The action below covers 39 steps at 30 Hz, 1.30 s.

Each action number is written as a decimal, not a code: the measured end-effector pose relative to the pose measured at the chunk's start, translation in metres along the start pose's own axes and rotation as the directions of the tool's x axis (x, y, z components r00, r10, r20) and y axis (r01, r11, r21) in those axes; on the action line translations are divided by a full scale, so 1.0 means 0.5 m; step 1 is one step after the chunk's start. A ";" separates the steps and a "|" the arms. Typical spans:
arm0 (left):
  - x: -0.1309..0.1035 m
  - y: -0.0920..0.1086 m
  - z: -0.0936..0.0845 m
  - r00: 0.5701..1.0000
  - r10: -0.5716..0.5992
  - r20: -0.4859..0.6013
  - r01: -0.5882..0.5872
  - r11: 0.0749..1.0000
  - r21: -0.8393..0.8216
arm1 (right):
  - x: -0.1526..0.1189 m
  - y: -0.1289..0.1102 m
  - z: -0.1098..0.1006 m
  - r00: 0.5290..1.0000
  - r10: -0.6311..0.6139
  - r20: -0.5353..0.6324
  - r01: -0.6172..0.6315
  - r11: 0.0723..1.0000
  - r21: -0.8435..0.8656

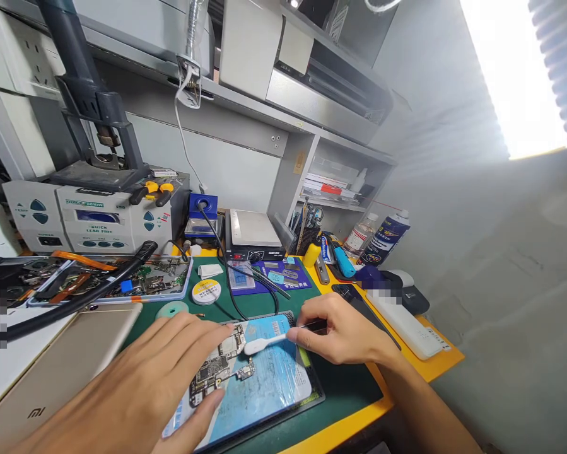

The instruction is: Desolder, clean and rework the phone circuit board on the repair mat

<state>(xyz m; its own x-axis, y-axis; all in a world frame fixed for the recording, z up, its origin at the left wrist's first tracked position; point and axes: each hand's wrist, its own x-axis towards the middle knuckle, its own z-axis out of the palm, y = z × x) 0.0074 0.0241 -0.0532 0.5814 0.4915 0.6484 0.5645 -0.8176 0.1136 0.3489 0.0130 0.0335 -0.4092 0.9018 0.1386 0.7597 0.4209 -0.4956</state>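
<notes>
A phone circuit board (212, 372) lies on a blue plastic-wrapped sheet (268, 372). My left hand (155, 366) steadies the board, with the fingers over its far edge and the thumb at its near edge, covering its left part. In my right hand (333, 328) is a white brush (264, 343) that looks like a toothbrush, pinched by its dark handle end. The brush head sits close to the board's right edge; I cannot tell whether it touches. Just below the brush head is a small metal-coloured part of the board (246, 371).
A hot air station (94, 217) stands at the back left, its black hose (79, 293) crossing the bench. A tray of boards (155, 274), a gold phone back (70, 359), a round tin (206, 291) and a hotplate (252, 230) surround the work. Right are a spray can (387, 236) and bottle (361, 233).
</notes>
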 end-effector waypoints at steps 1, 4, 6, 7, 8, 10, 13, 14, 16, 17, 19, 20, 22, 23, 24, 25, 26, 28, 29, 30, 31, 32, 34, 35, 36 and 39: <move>-0.003 -0.003 0.001 1.000 0.022 0.016 -0.022 1.000 0.016 | 0.000 0.000 0.001 1.000 0.007 -0.015 -0.007 1.000 -0.008; -0.010 -0.010 0.007 0.998 0.045 0.042 -0.047 0.997 0.056 | 0.001 -0.002 0.002 0.999 0.018 -0.043 -0.019 1.000 -0.018; -0.011 -0.013 0.011 0.998 0.044 0.045 -0.047 0.997 0.063 | 0.000 -0.005 0.001 1.000 0.011 -0.028 -0.011 1.000 -0.007; -0.011 -0.014 0.011 0.998 0.042 0.048 -0.045 0.997 0.063 | -0.001 -0.006 0.000 1.000 0.003 -0.013 -0.003 1.000 0.002; -0.010 -0.014 0.011 0.998 0.041 0.048 -0.043 0.997 0.061 | -0.002 -0.007 0.000 1.000 -0.005 0.005 0.004 1.000 0.013; -0.009 -0.014 0.008 0.998 0.032 0.050 -0.034 0.998 0.046 | -0.004 -0.009 -0.001 0.999 -0.014 0.037 0.013 0.999 0.035; -0.009 -0.012 0.005 0.998 0.016 0.066 -0.018 1.000 0.024 | -0.004 -0.009 -0.002 0.999 -0.003 0.051 0.001 0.999 0.044; -0.009 -0.011 0.005 0.998 0.014 0.068 -0.015 1.000 0.019 | -0.003 -0.009 -0.002 0.999 0.008 0.044 -0.010 0.999 0.037; -0.010 -0.011 0.007 0.998 0.013 0.054 -0.014 1.000 0.011 | -0.001 -0.009 -0.002 0.999 0.031 0.023 -0.031 0.999 0.015; -0.010 -0.011 0.010 0.999 0.013 0.036 -0.013 1.000 0.009 | 0.000 -0.009 -0.002 0.999 0.039 0.016 -0.039 0.999 0.006; -0.010 -0.011 0.014 1.000 0.015 0.004 -0.015 1.000 0.010 | 0.000 -0.010 -0.001 0.999 0.048 0.011 -0.048 0.999 -0.003; -0.009 -0.012 0.016 1.000 0.018 0.000 -0.018 1.000 0.014 | -0.001 -0.011 -0.002 0.999 0.047 0.014 -0.047 0.999 -0.002; -0.009 -0.012 0.018 1.000 0.024 0.008 -0.025 0.999 0.020 | -0.002 -0.014 -0.003 0.999 0.038 0.034 -0.038 0.999 0.008; -0.008 -0.012 0.019 1.000 0.026 0.005 -0.026 0.999 0.020 | -0.003 -0.015 -0.003 0.999 0.029 0.046 -0.030 0.999 0.018; -0.007 -0.012 0.019 1.000 0.026 -0.008 -0.026 1.000 0.016 | -0.003 -0.015 -0.004 0.998 0.021 0.057 -0.023 0.999 0.029; -0.006 -0.011 0.018 0.999 0.025 -0.025 -0.025 1.000 0.010 | -0.002 -0.016 -0.004 0.998 0.019 0.065 -0.021 0.999 0.035; -0.003 -0.010 0.017 0.999 0.030 -0.044 -0.030 1.000 0.001 | -0.002 -0.016 -0.004 0.998 0.022 0.065 -0.024 0.999 0.035; 0.003 -0.008 0.014 0.998 0.041 -0.054 -0.042 0.999 -0.018 | 0.000 -0.015 -0.005 0.998 0.043 0.043 -0.044 0.999 0.017; 0.006 -0.007 0.013 0.998 0.048 -0.050 -0.049 0.998 -0.025 | 0.001 -0.015 -0.004 0.998 0.054 0.029 -0.054 0.999 0.005; 0.008 -0.006 0.013 0.998 0.051 -0.048 -0.053 0.998 -0.028 | 0.001 -0.015 -0.004 0.998 0.060 0.016 -0.060 0.998 -0.004; 0.010 -0.006 0.013 0.997 0.052 -0.050 -0.053 0.998 -0.024 | 0.001 -0.014 -0.004 0.998 0.061 0.008 -0.061 0.998 -0.008; 0.011 -0.005 0.014 0.997 0.051 -0.058 -0.052 0.999 -0.016 | 0.001 -0.014 -0.004 0.998 0.059 0.009 -0.058 0.998 -0.007; 0.009 -0.006 0.016 0.996 0.052 -0.070 -0.052 0.999 0.001 | -0.001 -0.014 -0.003 0.998 0.051 0.027 -0.051 0.999 0.004; 0.007 -0.007 0.018 0.996 0.051 -0.070 -0.051 0.999 0.004 | -0.002 -0.014 -0.003 0.998 0.045 0.040 -0.046 0.999 0.012; 0.005 -0.008 0.019 0.996 0.049 -0.069 -0.049 0.999 -0.001 | -0.002 -0.014 -0.003 0.998 0.040 0.056 -0.041 0.999 0.022; 0.000 -0.011 0.019 0.998 0.032 -0.058 -0.033 0.999 -0.015 | -0.002 -0.013 -0.002 0.997 0.037 0.069 -0.038 0.999 0.022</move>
<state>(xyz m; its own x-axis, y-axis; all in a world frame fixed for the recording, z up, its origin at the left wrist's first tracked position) 0.0099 0.0313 -0.0609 0.5643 0.4465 0.6944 0.5356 -0.8381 0.1036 0.3449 0.0093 0.0377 -0.4148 0.9079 0.0608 0.7637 0.3837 -0.5192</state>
